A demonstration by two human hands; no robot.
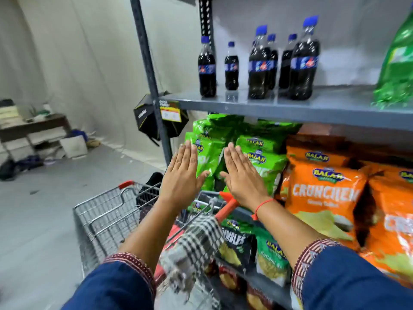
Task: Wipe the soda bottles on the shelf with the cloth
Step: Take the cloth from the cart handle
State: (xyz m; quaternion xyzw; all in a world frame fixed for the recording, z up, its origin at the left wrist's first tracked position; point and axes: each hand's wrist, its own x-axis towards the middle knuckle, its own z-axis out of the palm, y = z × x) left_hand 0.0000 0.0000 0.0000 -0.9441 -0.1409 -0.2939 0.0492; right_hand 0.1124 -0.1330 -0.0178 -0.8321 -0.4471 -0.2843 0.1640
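Several dark cola bottles (259, 63) with blue caps and blue labels stand upright on the grey metal shelf (290, 109). A large green soda bottle (395, 68) stands at the right end of that shelf. My left hand (181, 175) and my right hand (242, 175) are held flat side by side, palms forward and empty, below the shelf in front of green snack bags. A black-and-white checked cloth (194, 247) hangs over the rim of the shopping cart, under my forearms, touching neither hand.
A wire shopping cart (107, 211) with red handle ends stands at lower left. Green snack bags (263, 157) and orange snack bags (321, 191) fill the lower shelf. A grey shelf upright (149, 77) carries a yellow price tag. A desk (33, 126) stands far left.
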